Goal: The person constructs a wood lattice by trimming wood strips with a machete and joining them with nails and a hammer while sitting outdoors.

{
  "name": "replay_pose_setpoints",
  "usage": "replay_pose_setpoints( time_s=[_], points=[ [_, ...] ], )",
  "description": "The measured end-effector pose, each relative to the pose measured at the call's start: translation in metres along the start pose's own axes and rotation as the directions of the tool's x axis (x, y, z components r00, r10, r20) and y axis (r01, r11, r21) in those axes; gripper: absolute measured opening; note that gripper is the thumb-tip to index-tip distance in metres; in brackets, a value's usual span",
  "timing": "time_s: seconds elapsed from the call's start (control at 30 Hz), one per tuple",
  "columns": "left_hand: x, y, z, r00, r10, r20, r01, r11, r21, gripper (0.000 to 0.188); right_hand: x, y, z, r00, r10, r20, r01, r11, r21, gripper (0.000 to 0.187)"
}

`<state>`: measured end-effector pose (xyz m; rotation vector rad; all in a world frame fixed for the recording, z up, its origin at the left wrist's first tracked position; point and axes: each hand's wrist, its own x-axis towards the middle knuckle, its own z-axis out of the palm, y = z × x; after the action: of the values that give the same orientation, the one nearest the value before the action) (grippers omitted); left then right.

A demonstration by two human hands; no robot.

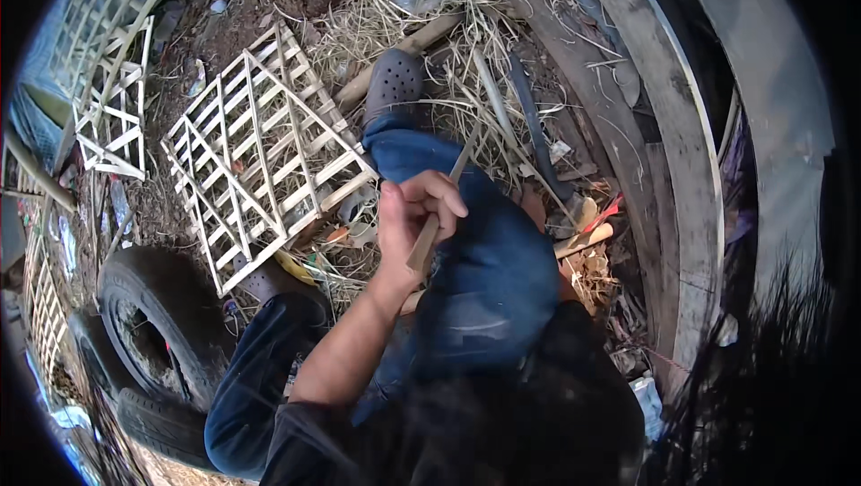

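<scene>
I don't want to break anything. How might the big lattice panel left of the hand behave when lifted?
The panel is probably light for its size: its slats are thin, with wide gaps. It should stay fairly stiff, since diagonal slats cross the grid. Single slats might snap if pushed hard, being so slender.

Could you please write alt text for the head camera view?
A person's left hand holds a thin pale strip above a blue trouser leg. Left of it lies a slatted lattice on littered ground, with dark tyres at lower left.
</scene>
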<state>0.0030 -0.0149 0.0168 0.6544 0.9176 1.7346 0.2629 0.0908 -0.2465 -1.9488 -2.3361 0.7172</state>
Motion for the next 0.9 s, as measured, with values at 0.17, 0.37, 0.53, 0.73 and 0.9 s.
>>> replay_pose_setpoints(
  time_s=[0.17, 0.37, 0.53, 0.73, 0.9],
  points=[
    [0.035, 0.059, -0.022, 0.937, 0.344, -0.064, -0.348, 0.898, -0.27, 0.066, 0.005, -0.012, -0.058, 0.989, -0.045, -0.141, 0.073, 0.976, 0.204, 0.03],
    [-0.015, 0.19, -0.134, 0.672, 0.557, -0.489, -0.726, 0.627, -0.283, 0.066, 0.015, -0.052, -0.093, 0.987, -0.101, -0.128, 0.139, 0.932, 0.336, 0.037],
    [-0.047, 0.225, -0.121, 0.466, 0.598, -0.652, -0.846, 0.518, -0.129, 0.08, 0.031, -0.07, -0.144, 0.946, -0.215, -0.244, 0.313, 0.803, 0.507, 0.032],
    [-0.069, 0.2, -0.096, 0.534, 0.501, -0.681, -0.835, 0.441, -0.331, 0.082, -0.058, -0.289, -0.245, 0.772, -0.635, -0.028, 0.524, 0.611, 0.594, 0.036],
    [-0.099, 0.206, -0.091, 0.58, 0.435, -0.689, -0.808, 0.42, -0.414, 0.084, -0.106, -0.378, -0.235, 0.605, -0.787, 0.122, 0.611, 0.557, 0.563, 0.036]
  ],
)
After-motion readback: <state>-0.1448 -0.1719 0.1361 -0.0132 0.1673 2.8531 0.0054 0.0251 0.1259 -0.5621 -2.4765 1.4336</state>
